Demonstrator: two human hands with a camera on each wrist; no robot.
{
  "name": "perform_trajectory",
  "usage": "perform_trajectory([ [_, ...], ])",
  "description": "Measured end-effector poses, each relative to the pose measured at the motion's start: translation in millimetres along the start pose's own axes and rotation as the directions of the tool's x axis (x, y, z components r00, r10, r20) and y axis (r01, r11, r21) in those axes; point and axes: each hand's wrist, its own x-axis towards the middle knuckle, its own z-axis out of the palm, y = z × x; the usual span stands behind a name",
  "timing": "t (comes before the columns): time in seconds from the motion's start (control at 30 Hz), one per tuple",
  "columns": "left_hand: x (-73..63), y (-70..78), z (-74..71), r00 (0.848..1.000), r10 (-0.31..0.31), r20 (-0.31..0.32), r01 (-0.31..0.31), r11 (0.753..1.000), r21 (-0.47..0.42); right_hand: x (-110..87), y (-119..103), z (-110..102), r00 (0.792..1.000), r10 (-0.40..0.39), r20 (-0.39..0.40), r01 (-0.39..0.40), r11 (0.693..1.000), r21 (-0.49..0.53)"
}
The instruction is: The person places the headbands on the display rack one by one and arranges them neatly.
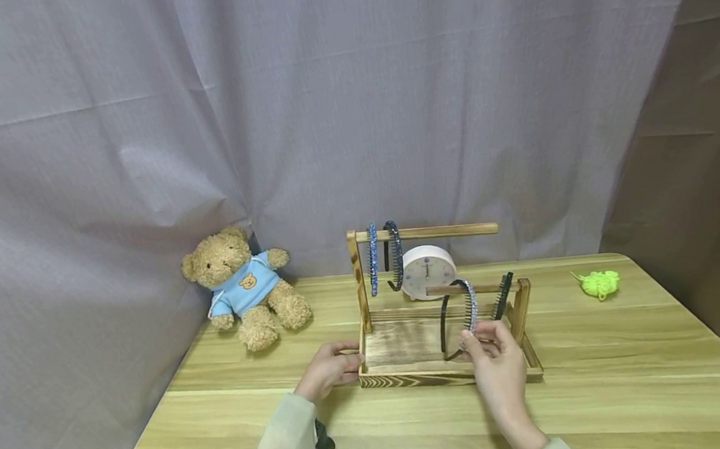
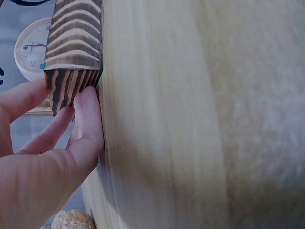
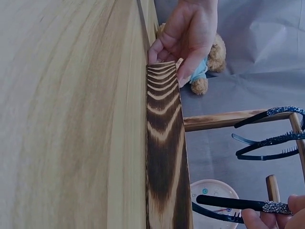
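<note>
A wooden headband rack with two arms stands on the table. My left hand holds its left end; in the left wrist view the fingers lie against the striped end face. My right hand pinches a silver glittery headband around the lower arm, its far tip showing in the right wrist view beside the thumb. A black headband hangs near that arm's post. On the upper arm hang a blue glittery headband and a dark glittery headband.
Behind the rack stands a round white clock. A teddy bear in a blue shirt sits at the back left. Neon green yarn lies at the right. A black object shows under the left sleeve. Grey curtain hangs behind the table.
</note>
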Motion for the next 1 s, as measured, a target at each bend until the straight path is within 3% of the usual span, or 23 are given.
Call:
perform_trajectory([
  [1.0,-0.9,-2.0,2.0,1.0,0.021,-0.012,-0.021,1.0,0.002,4.5,7.3,-4.5,0.998,-0.04,-0.049,0.039,0.999,-0.032],
])
